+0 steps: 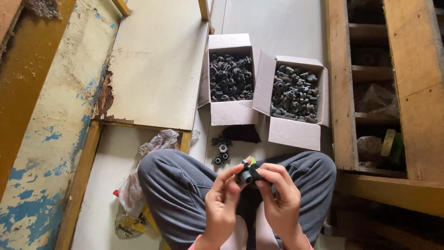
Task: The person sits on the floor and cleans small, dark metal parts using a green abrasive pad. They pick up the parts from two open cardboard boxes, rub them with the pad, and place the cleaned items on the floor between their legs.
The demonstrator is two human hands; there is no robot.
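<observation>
My left hand point(221, 203) and my right hand point(279, 196) meet above my lap, both pinching a small black rubber part with a metal core point(245, 176). Fingertips of both hands touch it from either side. A few similar black parts point(221, 151) lie loose on the floor just beyond my knees. Two open white cardboard boxes stand further ahead: the left box point(231, 113) and the right box point(296, 134), each filled with several of the same black parts.
My knees in grey trousers point(171, 185) frame the hands. A crumpled plastic bag point(132, 194) lies at my left. A worn painted wall point(51, 129) runs along the left. Wooden shelving point(407, 92) with bagged items stands at the right. A dark cloth point(243, 134) lies before the boxes.
</observation>
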